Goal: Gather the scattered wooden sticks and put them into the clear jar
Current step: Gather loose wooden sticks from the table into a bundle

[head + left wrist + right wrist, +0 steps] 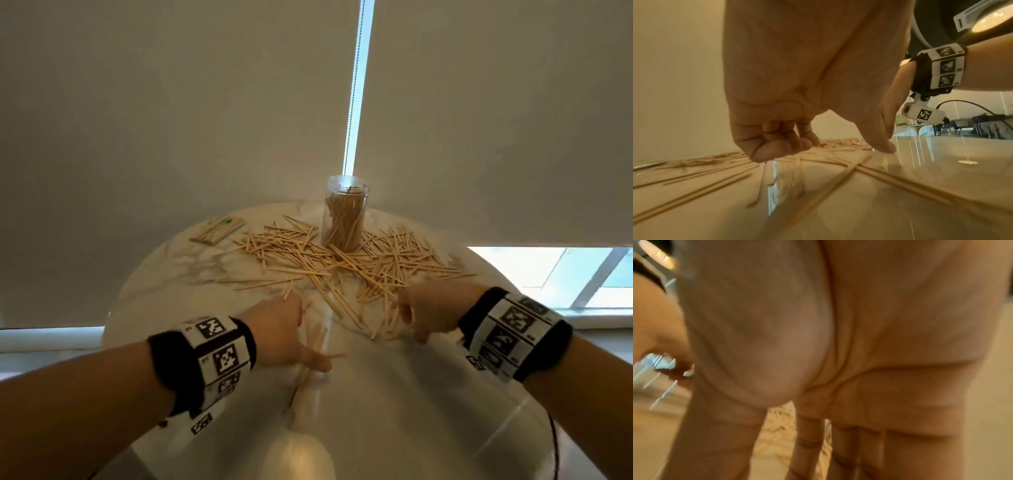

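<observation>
A clear jar (346,212) stands upright at the back of the round marble table (428,404), partly filled with wooden sticks. Many loose sticks (342,267) lie spread in front of it and to both sides. My left hand (291,329) is low over the nearest sticks (838,181). Its fingers (777,149) are curled under and the thumb tip touches the table; I see no stick held. My right hand (428,308) reaches down at the pile's near right edge. In the blurred right wrist view its fingers (812,443) point straight down, spread from the thumb.
A flat packet of sticks (217,231) lies at the back left of the table. Roller blinds hang close behind the table, with a bead chain (352,102) above the jar. A dark cable (555,442) runs off the near right edge.
</observation>
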The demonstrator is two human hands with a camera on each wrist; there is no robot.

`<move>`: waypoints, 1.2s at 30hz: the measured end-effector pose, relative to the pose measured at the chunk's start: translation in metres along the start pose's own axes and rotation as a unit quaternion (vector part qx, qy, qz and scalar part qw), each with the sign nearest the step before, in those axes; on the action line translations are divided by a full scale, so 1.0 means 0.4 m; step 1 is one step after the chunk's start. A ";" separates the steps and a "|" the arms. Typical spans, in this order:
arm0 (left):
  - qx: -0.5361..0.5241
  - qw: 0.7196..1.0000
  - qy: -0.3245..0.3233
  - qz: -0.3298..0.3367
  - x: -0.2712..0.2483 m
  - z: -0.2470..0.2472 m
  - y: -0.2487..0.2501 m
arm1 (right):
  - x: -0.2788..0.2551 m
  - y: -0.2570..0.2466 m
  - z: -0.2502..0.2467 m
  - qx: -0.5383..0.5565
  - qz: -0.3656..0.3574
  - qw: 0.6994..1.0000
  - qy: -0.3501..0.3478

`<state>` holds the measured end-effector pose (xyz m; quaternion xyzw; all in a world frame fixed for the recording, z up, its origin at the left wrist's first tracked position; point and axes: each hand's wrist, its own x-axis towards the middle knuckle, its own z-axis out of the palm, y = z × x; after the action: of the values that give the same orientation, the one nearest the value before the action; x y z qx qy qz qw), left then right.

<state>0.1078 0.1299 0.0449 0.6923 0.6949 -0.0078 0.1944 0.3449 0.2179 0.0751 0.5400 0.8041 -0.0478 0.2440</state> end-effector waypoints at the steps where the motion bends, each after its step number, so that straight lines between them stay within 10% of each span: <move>1: 0.019 1.000 0.003 -0.011 -0.008 0.012 -0.002 | -0.004 -0.001 0.017 -0.014 0.001 1.000 0.008; 11: 0.085 0.982 0.068 -0.154 0.062 0.007 -0.023 | 0.063 -0.093 0.050 0.059 -0.062 0.982 0.166; 36: 0.071 0.988 0.057 -0.126 0.149 0.013 0.022 | 0.144 -0.118 0.022 0.035 -0.169 0.953 0.249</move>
<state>0.1198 0.1858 0.0255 0.6108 0.7840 -0.0418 0.1021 0.2887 0.2440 0.0330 0.3993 0.9166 0.0195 0.0054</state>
